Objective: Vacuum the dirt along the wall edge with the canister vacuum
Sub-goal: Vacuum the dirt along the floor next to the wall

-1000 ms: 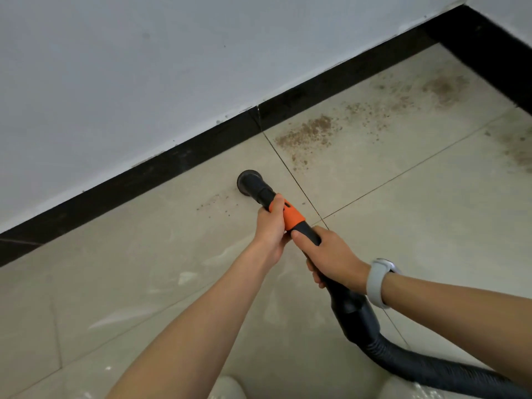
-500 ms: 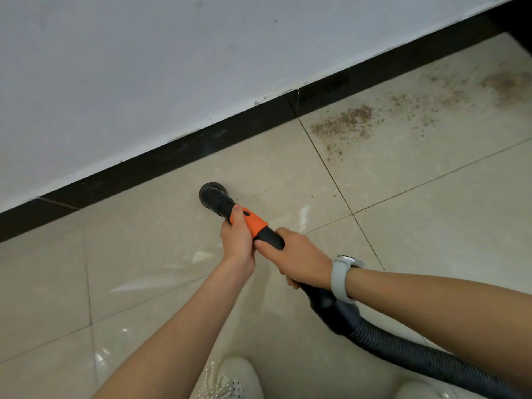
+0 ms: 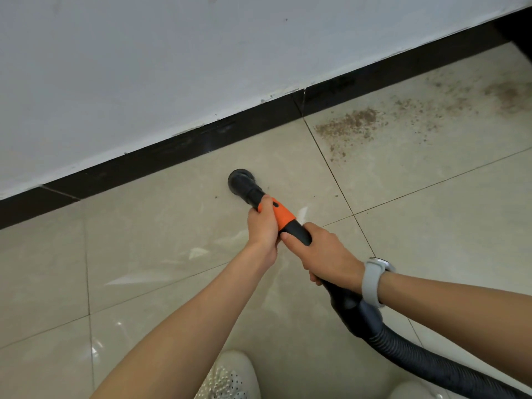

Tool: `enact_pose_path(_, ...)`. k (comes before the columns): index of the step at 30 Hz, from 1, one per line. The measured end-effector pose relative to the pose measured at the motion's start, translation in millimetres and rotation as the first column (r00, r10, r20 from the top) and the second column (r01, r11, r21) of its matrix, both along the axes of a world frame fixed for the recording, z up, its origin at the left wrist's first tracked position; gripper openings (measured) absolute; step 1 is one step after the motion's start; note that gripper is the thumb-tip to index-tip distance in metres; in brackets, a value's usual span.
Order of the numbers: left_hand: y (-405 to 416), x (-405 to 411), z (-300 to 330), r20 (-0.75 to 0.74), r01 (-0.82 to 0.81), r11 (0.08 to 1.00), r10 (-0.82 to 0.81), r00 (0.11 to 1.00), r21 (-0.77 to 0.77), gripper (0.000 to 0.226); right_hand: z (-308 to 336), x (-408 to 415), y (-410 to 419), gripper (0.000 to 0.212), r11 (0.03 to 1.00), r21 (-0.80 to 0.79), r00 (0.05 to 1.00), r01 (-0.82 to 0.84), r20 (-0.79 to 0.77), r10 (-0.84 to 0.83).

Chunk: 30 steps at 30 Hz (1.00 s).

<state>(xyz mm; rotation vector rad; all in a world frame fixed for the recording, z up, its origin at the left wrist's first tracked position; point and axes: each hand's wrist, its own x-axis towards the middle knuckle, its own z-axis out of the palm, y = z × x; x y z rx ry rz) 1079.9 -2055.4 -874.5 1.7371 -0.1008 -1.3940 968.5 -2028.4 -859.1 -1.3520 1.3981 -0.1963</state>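
Note:
The vacuum's round black brush nozzle (image 3: pixel 239 181) rests on the beige floor tile, a short way out from the black skirting (image 3: pixel 178 151). My left hand (image 3: pixel 263 226) grips the orange collar (image 3: pixel 283 216) just behind the nozzle. Right behind it, my right hand (image 3: pixel 328 256) grips the black handle tube. The ribbed hose (image 3: pixel 426 358) runs off to the lower right. A patch of brown dirt (image 3: pixel 348 125) lies by the skirting to the right of the nozzle, with thinner dirt (image 3: pixel 506 95) farther right. A few specks sit near the nozzle.
The white wall (image 3: pixel 172 67) fills the upper left. A dark vertical edge (image 3: pixel 518 27) marks the far right corner. My white shoes (image 3: pixel 230 375) are at the bottom edge. A grey watch (image 3: pixel 374 279) is on my right wrist.
The scattered specks that lay left of the nozzle one second ago are gone. The view shifted left, then back a little; both hands keep the same grip.

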Motion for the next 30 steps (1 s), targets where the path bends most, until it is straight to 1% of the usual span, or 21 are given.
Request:
enact_pose_path(4, 15, 25, 6, 0.113, -0.107, 0.994, 0.109, 0.988, -0.020, 0.020, 3, 23, 2, 0.034, 0.993, 0.015, 0.991, -0.115, 0.074, 0.114)
enact_pose_path(6, 21, 40, 10, 0.131, -0.146, 0.989, 0.148, 0.980, -0.031, 0.020, 6, 38, 3, 0.035, 0.986, 0.004, 0.983, -0.164, 0.081, 0.163)
enact_pose_path(11, 35, 62, 14, 0.087, -0.198, 0.979, 0.201, 0.976, -0.041, 0.023, 8, 63, 11, 0.035, 0.965, -0.025, 0.965, -0.261, -0.020, 0.260)
enact_pose_path(13, 38, 64, 12, 0.059, -0.191, 0.981, 0.193, 0.979, -0.032, 0.023, 9, 65, 15, 0.037, 0.958, -0.041, 0.956, -0.285, -0.078, 0.281)
enact_pose_path(16, 38, 61, 11, 0.020, -0.160, 0.986, 0.161, 0.987, -0.039, 0.023, 9, 61, 16, 0.039, 0.958, -0.058, 0.952, -0.281, -0.143, 0.270)
enact_pose_path(21, 32, 40, 9, -0.039, -0.098, 0.993, 0.096, 0.995, -0.063, 0.024, 12, 38, 16, 0.036, 0.970, -0.060, 0.959, -0.238, -0.171, 0.225)
enact_pose_path(28, 32, -1, 6, -0.109, -0.032, 0.999, 0.027, 0.994, -0.044, 0.022, 14, -2, 27, 0.035, 0.988, -0.054, 0.969, -0.147, -0.211, 0.133)
enact_pose_path(30, 31, -14, 7, -0.129, 0.017, 0.999, -0.022, 0.991, -0.040, 0.023, 14, -16, 29, 0.035, 0.993, -0.053, 0.970, -0.108, -0.224, 0.094)
